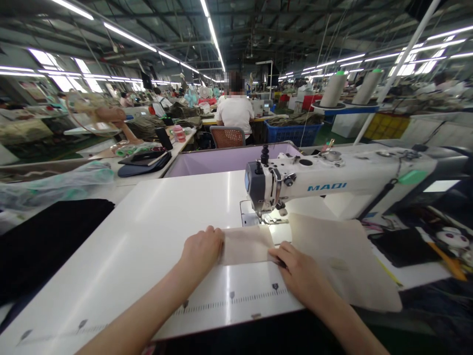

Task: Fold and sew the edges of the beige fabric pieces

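Between hands (pixel 202 248) — flat beige cloth (pixel 246 245)

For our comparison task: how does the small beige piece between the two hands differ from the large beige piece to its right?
Size: the small beige piece is much smaller than the large beige piece.
Shape: the small piece is roughly rectangular; the large piece shows a rounded corner.
Handling: left hand and right hand touch the small piece's ends; no fingers grasp the large piece.
Shared: similar pale colour.
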The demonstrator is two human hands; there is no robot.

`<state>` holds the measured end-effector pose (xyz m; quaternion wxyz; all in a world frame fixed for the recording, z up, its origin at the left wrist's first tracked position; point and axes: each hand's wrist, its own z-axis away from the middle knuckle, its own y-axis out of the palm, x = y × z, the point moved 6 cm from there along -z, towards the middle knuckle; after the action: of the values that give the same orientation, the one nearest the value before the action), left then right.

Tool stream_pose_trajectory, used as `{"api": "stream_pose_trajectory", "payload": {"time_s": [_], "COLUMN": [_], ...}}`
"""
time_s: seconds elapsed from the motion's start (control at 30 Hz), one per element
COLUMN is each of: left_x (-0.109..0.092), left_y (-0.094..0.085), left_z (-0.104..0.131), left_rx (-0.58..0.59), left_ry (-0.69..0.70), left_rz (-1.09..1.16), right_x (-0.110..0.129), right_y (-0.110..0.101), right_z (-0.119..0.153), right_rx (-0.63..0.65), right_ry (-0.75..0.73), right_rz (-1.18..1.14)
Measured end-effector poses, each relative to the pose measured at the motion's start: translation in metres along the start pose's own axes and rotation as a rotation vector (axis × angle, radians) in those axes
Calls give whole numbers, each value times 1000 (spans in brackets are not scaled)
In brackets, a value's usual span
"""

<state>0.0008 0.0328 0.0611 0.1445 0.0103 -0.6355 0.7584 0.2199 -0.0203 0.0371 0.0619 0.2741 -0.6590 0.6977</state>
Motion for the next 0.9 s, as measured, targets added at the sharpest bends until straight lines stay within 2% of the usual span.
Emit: {"api": "stream_pose_trajectory", "payload": {"time_s": [0.1, 0.17, 0.33, 0.4, 0.5, 0.67, 0.9], "left_x": [-8, -22, -80, -92, -97, -92, -83], "left_y": [-5, -8, -14, -9, 0, 5, 2], "left_z": [-3, -5, -5, -7, -11, -9, -21], "left_rx": [9, -21, -253, -294, -321, -379, -340], "left_ry": [6, 60, 473, 537, 557, 600, 537], "left_rz": [-12, -4, 146, 175, 154, 161, 213], "right_x": [-5, -9, -16, -14, -7, 1, 0], "right_y": [-8, -10, -8, -7, -4, 9, 16], "right_z": [0, -1, -3, -3, -1, -3, -20], "right_rx": [11, 16, 10, 5, 11, 32, -24], "right_ry": [-38, -67, -121, -122, -114, -135, -122], "right_rz": [-111, -161, -183, -141, -43, 54, 72]}}
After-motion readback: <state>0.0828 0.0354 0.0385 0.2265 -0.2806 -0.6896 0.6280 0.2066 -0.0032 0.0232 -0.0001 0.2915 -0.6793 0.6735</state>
